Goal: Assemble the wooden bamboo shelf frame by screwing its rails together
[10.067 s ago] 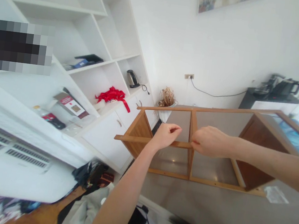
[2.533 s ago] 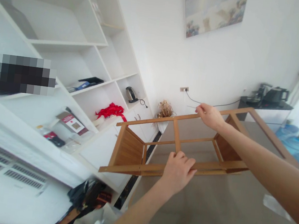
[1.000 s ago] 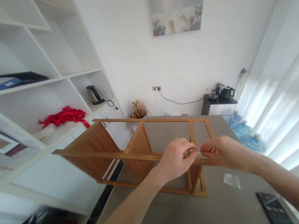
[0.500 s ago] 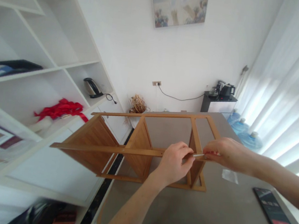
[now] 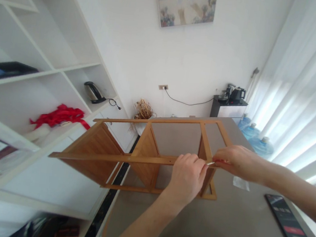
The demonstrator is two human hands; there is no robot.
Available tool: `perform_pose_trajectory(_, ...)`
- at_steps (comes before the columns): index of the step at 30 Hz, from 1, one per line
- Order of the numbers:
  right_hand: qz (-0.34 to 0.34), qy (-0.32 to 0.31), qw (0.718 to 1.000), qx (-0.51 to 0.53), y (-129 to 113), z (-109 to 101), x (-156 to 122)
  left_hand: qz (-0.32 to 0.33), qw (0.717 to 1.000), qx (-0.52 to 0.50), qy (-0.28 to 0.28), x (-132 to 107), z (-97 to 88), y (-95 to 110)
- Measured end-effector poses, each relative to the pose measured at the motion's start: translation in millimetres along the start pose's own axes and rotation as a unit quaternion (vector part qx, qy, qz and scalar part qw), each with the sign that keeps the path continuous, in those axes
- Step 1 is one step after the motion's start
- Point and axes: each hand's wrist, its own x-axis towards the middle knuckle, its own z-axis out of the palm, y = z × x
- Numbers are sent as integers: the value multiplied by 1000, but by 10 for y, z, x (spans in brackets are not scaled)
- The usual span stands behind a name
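A wooden shelf frame (image 5: 138, 158) lies on its side on the grey-brown table, with its slatted panels standing across it. Over the near upper rail, my left hand (image 5: 188, 178) is closed, fingers curled round one end of a thin pale rod (image 5: 211, 163). My right hand (image 5: 232, 160) pinches at the rod's other end, right by the rail and a crosspiece. The fingertips of both hands almost meet. What the rod's end touches is hidden under my right fingers.
A phone (image 5: 289, 221) and a small clear plastic bag (image 5: 241, 183) lie on the table (image 5: 228, 227) at the right. White shelving (image 5: 44, 77) with a kettle (image 5: 94, 92) and red ribbon (image 5: 60, 116) stands left. Water jugs (image 5: 261, 146) sit beyond the table by the curtain.
My left hand has turned and its fingers have curled in further, so less of the rod shows. My right hand stays at the same spot on the rail. The view has shifted slightly.
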Motion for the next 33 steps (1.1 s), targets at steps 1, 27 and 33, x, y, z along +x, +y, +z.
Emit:
perform_pose_trajectory(1, -1, 0, 1000, 13, 10, 2, -15, 6, 1000, -8, -7, 19, -6, -22)
perform_pose_trajectory(27, 19, 165, 985, -48, 2, 313, -31, -22, 972, -234, -20, 127, 58, -231)
perform_pose_trajectory(33, 33, 190, 981, -38, -20, 382, -61, -27, 969, -243, -18, 123, 76, -265)
